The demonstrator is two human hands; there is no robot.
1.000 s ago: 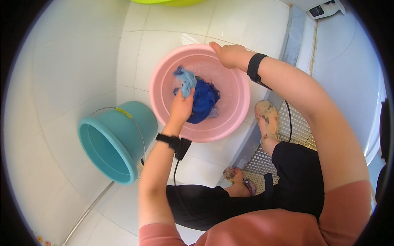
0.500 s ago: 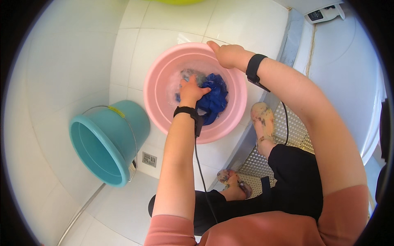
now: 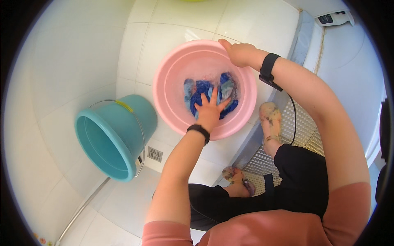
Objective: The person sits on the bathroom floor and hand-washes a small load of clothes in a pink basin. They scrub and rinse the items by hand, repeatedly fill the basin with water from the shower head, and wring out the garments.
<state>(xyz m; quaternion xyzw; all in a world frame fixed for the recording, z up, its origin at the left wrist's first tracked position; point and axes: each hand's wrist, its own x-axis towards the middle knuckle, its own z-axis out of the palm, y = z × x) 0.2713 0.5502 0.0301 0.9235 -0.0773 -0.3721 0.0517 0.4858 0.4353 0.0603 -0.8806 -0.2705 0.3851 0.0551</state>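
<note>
Inside a pink plastic basin point(image 3: 161, 78) on the tiled floor lies a wet blue cloth point(image 3: 200, 87) with lighter blue and grey parts, in shallow, slightly foamy water. My left hand point(image 3: 210, 111) presses down on the cloth from the near side, its fingers spread flat over it. At the basin's far right rim, my right hand point(image 3: 241, 54) is closed around the edge, its thumb lying on the outside top. The right fingers' undersides are hidden by the hand and rim. Black bands circle both my wrists.
A teal bucket point(image 3: 123, 127) with a wire handle lies on its side at the left, next to a square floor drain point(image 3: 154, 154). A raised grey sill point(image 3: 256, 141) runs along the right, with perforated matting point(image 3: 289, 123) under my feet. A thin pipe point(image 3: 82, 210) runs at lower left.
My left hand has moved nearer and lies flatter. The cloth has been spread and shifted in the water. My right hand still holds the rim; the whole view has shifted slightly.
</note>
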